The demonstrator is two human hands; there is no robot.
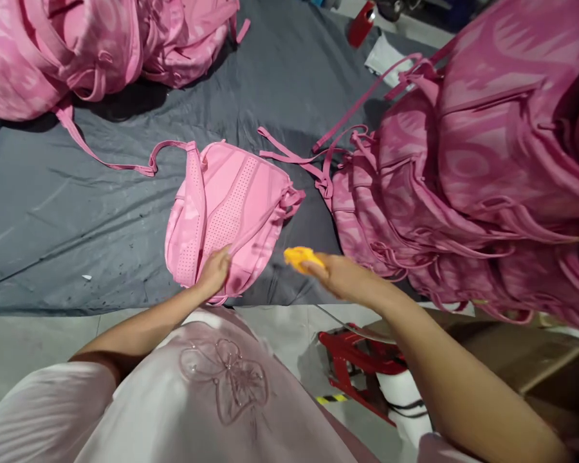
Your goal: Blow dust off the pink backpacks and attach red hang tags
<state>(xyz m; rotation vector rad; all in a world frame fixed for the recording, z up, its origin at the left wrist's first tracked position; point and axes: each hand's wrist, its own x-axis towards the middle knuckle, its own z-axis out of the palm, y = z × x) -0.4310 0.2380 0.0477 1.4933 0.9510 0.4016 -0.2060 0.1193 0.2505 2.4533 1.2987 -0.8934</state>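
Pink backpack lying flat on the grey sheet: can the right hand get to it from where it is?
Probably yes: the right hand, holding a yellow object, hovers beside the pink backpack with nothing between.

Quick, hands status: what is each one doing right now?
Left hand: resting on the pink backpack; grip cannot be told.
Right hand: closed on a yellow object.

Person wore a pale pink short-sleeved top [212, 411]. Fabric was plain and light, almost white on the left sleeve [43, 411]. Chest carried an outlined flower or butterfly motif [229, 379], stitched tone-on-tone with small shiny beads. Both forearms were bare below the sleeves. No watch, rings or gloves were visible.
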